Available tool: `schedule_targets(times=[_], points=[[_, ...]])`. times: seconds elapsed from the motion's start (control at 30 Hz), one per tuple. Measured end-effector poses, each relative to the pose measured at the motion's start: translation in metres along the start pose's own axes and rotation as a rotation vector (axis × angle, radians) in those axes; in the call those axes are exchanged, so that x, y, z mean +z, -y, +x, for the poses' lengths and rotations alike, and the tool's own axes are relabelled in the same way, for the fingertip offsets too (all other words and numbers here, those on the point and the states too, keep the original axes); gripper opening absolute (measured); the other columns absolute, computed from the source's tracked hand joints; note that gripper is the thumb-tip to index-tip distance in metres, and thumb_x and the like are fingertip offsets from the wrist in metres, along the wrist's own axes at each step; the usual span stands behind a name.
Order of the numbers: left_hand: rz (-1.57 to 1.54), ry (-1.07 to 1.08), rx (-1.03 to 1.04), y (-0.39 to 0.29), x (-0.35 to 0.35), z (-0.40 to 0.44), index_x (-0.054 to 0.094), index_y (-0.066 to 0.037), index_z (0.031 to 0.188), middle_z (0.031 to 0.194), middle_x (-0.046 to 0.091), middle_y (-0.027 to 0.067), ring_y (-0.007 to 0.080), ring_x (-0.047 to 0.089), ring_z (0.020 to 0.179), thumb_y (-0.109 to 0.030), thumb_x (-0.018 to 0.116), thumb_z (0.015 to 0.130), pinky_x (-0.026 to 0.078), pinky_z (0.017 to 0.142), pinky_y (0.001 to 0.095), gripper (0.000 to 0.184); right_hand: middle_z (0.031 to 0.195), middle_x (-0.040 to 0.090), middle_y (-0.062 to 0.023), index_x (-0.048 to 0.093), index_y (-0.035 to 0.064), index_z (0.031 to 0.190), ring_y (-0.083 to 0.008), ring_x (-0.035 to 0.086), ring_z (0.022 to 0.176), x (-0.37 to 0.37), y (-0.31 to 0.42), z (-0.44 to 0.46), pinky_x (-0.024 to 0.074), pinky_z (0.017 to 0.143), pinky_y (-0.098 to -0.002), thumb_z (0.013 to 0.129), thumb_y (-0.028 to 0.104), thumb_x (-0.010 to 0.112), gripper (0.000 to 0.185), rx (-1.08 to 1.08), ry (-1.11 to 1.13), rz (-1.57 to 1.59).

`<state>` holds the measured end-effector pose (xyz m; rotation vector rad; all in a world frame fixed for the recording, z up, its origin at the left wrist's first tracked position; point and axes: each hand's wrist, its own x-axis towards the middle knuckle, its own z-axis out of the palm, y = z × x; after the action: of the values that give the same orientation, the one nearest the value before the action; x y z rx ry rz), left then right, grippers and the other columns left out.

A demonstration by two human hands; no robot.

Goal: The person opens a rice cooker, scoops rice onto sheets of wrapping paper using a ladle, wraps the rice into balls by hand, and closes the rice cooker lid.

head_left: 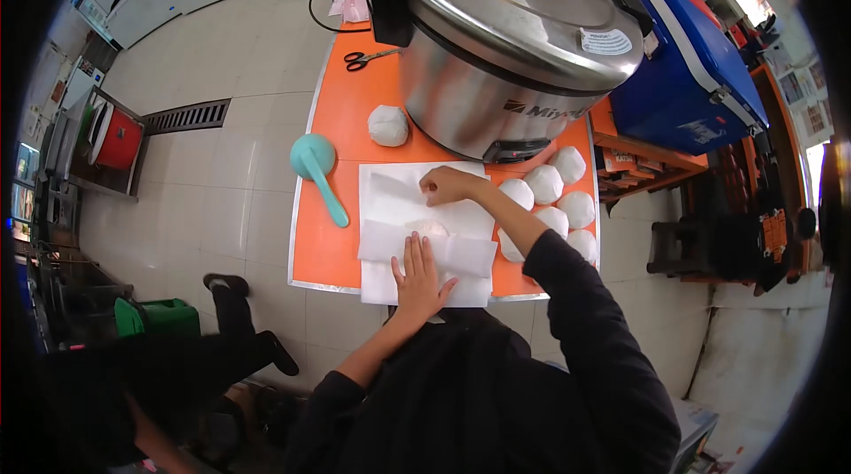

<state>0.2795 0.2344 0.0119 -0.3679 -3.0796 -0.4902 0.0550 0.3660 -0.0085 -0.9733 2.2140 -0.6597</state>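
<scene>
White paper sheets (381, 283) lie overlapped on the orange table, with a small white mound (429, 228) partly covered by a folded paper flap. My left hand (418, 283) rests flat on the near part of the paper, fingers stretched out toward the mound. Above the far part of the paper, my right hand (448, 185) is closed with curled fingers; whether it pinches the paper is hard to see. Several white wrapped balls (542, 183) sit to the right, partly behind my right forearm. Another wrapped ball (387, 126) stands alone at the back left.
A large steel rice cooker (496, 58) fills the back of the orange table (324, 248). A turquoise ladle-like scoop (314, 158) lies on the left, with scissors (368, 58) behind it. Blue cooler (687, 75) at the right. Another person's dark-clothed leg (235, 310) shows lower left.
</scene>
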Motion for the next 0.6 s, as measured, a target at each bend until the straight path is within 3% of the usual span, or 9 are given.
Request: schedule_targets(times=[0.03, 0.13, 0.17, 0.3, 0.33, 0.4, 0.47, 0.5, 0.6], points=[[-0.033, 0.003, -0.01, -0.002, 0.0, -0.001, 0.019, 0.008, 0.137, 0.145, 0.017, 0.0238, 0.0332, 0.017, 0.135, -0.053, 0.05, 0.08, 0.01, 0.102, 0.0577, 0.089, 0.085, 0.062, -0.0108, 0.056, 0.0022, 0.09, -0.023, 0.059, 0.085, -0.003, 0.005, -0.004, 0.0462, 0.076, -0.0353, 0.065, 0.025, 0.071, 0.037, -0.108, 0.072, 0.1], [-0.055, -0.019, -0.027, -0.006, 0.004, 0.0, 0.017, 0.008, 0.137, 0.145, 0.015, 0.0247, 0.0341, 0.016, 0.136, -0.054, 0.049, 0.08, 0.008, 0.102, 0.0591, 0.09, 0.092, 0.062, -0.014, 0.058, 0.0, 0.089, -0.0239, 0.06, 0.088, -0.015, 0.037, -0.024, 0.0463, 0.078, -0.0361, 0.065, 0.027, 0.072, 0.038, -0.011, 0.015, 0.162], [-0.044, -0.028, -0.025, -0.005, 0.004, 0.0, 0.017, 0.008, 0.137, 0.145, 0.015, 0.0248, 0.0342, 0.015, 0.136, -0.054, 0.049, 0.08, 0.008, 0.102, 0.0592, 0.091, 0.097, 0.063, -0.0169, 0.061, -0.0011, 0.089, -0.0266, 0.06, 0.091, -0.008, 0.028, -0.022, 0.0463, 0.079, -0.037, 0.073, 0.025, 0.066, 0.031, -0.049, 0.051, 0.2], [0.004, -0.016, -0.02, -0.005, 0.005, 0.001, 0.018, 0.008, 0.137, 0.144, 0.016, 0.0247, 0.0344, 0.016, 0.135, -0.056, 0.049, 0.079, 0.007, 0.102, 0.0591, 0.092, 0.094, 0.064, -0.0167, 0.064, 0.0012, 0.092, -0.0323, 0.06, 0.087, 0.006, 0.047, -0.04, 0.046, 0.078, -0.0402, 0.084, 0.018, 0.052, 0.022, -0.099, -0.114, 0.006], [0.008, -0.039, -0.006, -0.003, 0.007, 0.001, 0.019, 0.008, 0.137, 0.144, 0.018, 0.0247, 0.0346, 0.018, 0.135, -0.056, 0.049, 0.079, 0.008, 0.101, 0.0593, 0.092, 0.098, 0.064, -0.0134, 0.064, 0.0052, 0.097, -0.0304, 0.06, 0.087, 0.018, 0.056, -0.048, 0.0465, 0.078, -0.0403, 0.081, 0.015, 0.054, 0.022, -0.059, -0.136, -0.084], [0.01, -0.039, 0.013, 0.003, 0.013, -0.002, 0.022, 0.008, 0.135, 0.139, 0.024, 0.0242, 0.0349, 0.023, 0.131, -0.057, 0.049, 0.079, 0.009, 0.101, 0.0596, 0.09, 0.096, 0.064, -0.0161, 0.062, 0.0041, 0.099, -0.0293, 0.061, 0.089, 0.037, 0.094, -0.069, 0.0468, 0.083, -0.0377, 0.076, 0.009, 0.054, 0.024, 0.08, -0.218, -0.254], [0.004, 0.005, 0.025, 0.01, 0.023, -0.006, 0.027, 0.008, 0.132, 0.133, 0.033, 0.0232, 0.0351, 0.031, 0.124, -0.057, 0.049, 0.078, 0.01, 0.1, 0.0597, 0.088, 0.111, 0.06, -0.0126, 0.057, 0.0016, 0.107, -0.0267, 0.059, 0.102, 0.07, 0.103, -0.077, 0.0452, 0.09, -0.0388, 0.076, 0.005, 0.05, 0.032, -0.079, -0.406, -0.609], [0.008, -0.071, 0.09, 0.016, 0.027, -0.008, 0.033, 0.007, 0.127, 0.12, 0.04, 0.0203, 0.034, 0.038, 0.113, -0.053, 0.05, 0.079, 0.012, 0.1, 0.0587, 0.079, 0.118, 0.055, -0.0187, 0.052, -0.0047, 0.111, -0.0296, 0.052, 0.113, 0.083, 0.111, -0.081, 0.0406, 0.096, -0.0398, 0.077, 0.005, 0.048, 0.035, 0.019, -0.42, -0.481], [-0.281, -0.003, 0.138, 0.051, 0.051, -0.009, 0.038, 0.004, 0.124, 0.112, 0.044, 0.0196, 0.0332, 0.042, 0.107, -0.045, 0.047, 0.083, 0.012, 0.102, 0.0551, 0.065, 0.13, 0.044, -0.0237, 0.043, -0.0063, 0.123, -0.0328, 0.041, 0.124, 0.127, 0.12, -0.076, 0.0358, 0.101, -0.0407, 0.078, 0.01, 0.05, 0.047, 0.179, -0.664, -0.397]])
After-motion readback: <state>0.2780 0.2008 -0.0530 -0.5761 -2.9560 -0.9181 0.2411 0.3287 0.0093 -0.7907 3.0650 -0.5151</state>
